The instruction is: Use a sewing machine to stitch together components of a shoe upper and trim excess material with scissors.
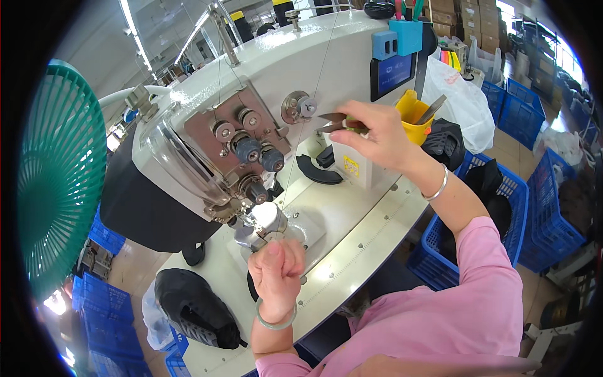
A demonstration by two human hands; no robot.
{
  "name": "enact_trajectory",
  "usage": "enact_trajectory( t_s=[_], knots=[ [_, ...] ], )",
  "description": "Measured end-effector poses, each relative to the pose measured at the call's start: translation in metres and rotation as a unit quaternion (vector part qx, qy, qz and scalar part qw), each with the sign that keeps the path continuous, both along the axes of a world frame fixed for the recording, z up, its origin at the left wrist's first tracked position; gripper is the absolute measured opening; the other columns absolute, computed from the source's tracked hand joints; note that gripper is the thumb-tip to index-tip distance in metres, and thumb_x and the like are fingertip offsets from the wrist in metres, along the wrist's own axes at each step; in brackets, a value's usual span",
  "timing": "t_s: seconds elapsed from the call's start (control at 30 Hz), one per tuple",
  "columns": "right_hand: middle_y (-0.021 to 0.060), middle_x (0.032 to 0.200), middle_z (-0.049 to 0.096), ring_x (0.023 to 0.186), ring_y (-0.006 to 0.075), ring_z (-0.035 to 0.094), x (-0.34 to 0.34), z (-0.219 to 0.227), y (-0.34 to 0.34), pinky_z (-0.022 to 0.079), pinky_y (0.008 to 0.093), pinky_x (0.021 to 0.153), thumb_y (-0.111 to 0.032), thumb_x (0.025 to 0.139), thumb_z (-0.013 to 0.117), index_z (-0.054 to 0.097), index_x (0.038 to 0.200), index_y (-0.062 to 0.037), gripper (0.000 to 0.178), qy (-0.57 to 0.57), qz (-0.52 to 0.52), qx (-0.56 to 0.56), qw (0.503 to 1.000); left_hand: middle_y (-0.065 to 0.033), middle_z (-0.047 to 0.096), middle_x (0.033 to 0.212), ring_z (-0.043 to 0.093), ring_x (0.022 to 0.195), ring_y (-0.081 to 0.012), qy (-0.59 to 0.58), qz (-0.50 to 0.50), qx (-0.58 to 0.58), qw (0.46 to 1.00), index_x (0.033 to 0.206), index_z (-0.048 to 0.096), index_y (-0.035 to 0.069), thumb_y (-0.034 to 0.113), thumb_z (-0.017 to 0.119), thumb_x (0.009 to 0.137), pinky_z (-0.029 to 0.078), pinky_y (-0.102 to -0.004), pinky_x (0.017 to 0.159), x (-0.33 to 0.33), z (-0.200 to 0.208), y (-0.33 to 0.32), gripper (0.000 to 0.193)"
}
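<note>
My right hand (383, 135) grips a small pair of thread snips (336, 123), with the blades apart and pointing left beside the round dial on the white sewing machine (326, 56). My left hand (276, 269) is closed, knuckles up, just in front of the machine's needle area (267, 217). Its fingers hide whatever they hold. A fine thread runs down the machine's front toward that spot. On the table's left side lies a black shoe upper (196, 308). Behind the needle area, a curved black piece (317, 171) rests on the machine bed.
A green fan (59, 182) stands close at the left. Beyond my right hand are a yellow cup (411, 116) with a tool in it, a dark shoe (443, 143) and a lit screen (394, 74). A blue crate (433, 248) holds black pieces at the right.
</note>
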State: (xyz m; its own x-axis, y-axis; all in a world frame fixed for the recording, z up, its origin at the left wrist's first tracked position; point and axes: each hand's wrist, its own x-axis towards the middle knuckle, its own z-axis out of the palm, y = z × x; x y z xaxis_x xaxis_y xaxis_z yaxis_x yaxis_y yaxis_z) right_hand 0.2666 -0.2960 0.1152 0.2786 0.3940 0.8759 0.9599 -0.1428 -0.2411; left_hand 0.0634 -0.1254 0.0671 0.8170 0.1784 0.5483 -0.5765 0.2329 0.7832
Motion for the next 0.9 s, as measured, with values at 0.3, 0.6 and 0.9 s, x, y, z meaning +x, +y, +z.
enact_trajectory(
  t_s=[0.3,0.6,0.9],
  knots=[
    [0.01,0.074,0.062,0.059,0.0212,0.06,0.001,0.018,0.01,0.044,0.0295,0.053,-0.021,0.081,0.071,0.062,0.094,-0.0062,0.021,-0.061,-0.005,-0.036,0.997,-0.0016,0.033,0.052,0.027,0.047,-0.0121,-0.012,0.028,-0.027,0.999,0.057,0.03,0.008,0.021,0.037,0.101,0.02,-0.0295,0.046,0.004,-0.008,-0.001,0.047],
    [0.0084,0.078,0.065,0.061,0.0167,0.059,-0.056,-0.038,0.015,0.043,0.0271,0.056,-0.016,0.082,0.07,0.065,0.1,-0.0046,0.022,0.138,0.237,-0.086,0.958,-0.0212,0.057,0.124,0.053,0.11,-0.024,-0.077,0.109,-0.053,0.99,0.074,0.042,0.01,0.037,0.031,0.103,0.04,-0.0402,0.095,0.07,-0.005,-0.044,0.041],
    [0.0021,0.074,0.066,0.067,0.0067,0.054,0.008,0.024,-0.055,0.043,0.024,0.063,-0.02,0.08,0.072,0.068,0.081,-0.0019,0.018,0.242,0.018,0.193,0.951,-0.0134,0.049,0.139,0.047,0.125,-0.0211,-0.033,0.005,0.081,0.996,0.116,0.063,0.005,0.029,0.046,0.1,0.042,-0.036,0.096,0.103,0.017,-0.057,0.033]
  ],
)
